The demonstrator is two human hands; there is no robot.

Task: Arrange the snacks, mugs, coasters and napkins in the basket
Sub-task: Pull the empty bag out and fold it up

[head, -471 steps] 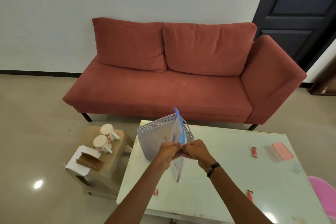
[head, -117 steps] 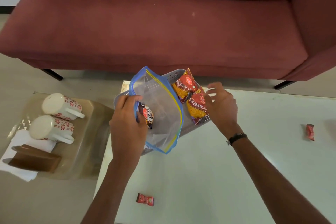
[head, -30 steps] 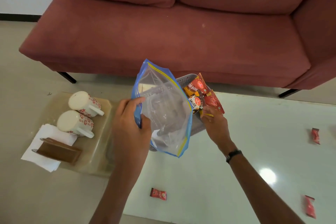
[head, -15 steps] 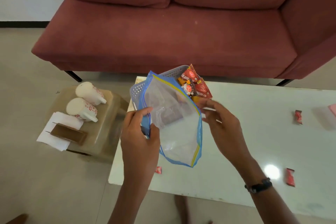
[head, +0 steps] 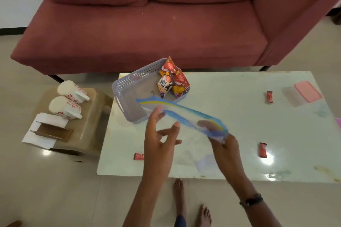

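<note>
A grey perforated basket (head: 127, 86) sits at the table's far left corner. Snack packets (head: 172, 81) lean in its right end. My right hand (head: 220, 146) grips one end of an empty clear zip bag (head: 181, 114) with a blue and yellow seal, stretched flat above the table. My left hand (head: 159, 134) is spread open, its fingertips just touching the bag's underside near the middle. Two white mugs with red flowers (head: 69, 98) lie on a low stool to the left, beside white napkins (head: 43, 128) and a brown coaster holder (head: 53, 131).
Three small red candy wrappers (head: 269, 96) (head: 263, 150) (head: 138, 156) lie on the white table (head: 230, 125). A clear container with a pink lid (head: 307, 91) stands at the far right. A red sofa (head: 147, 24) runs behind the table. Bare feet show below.
The bag was upright in my left hand over the basket; now my right hand holds it stretched flat and my left hand has let go. The camera view has pulled back.
</note>
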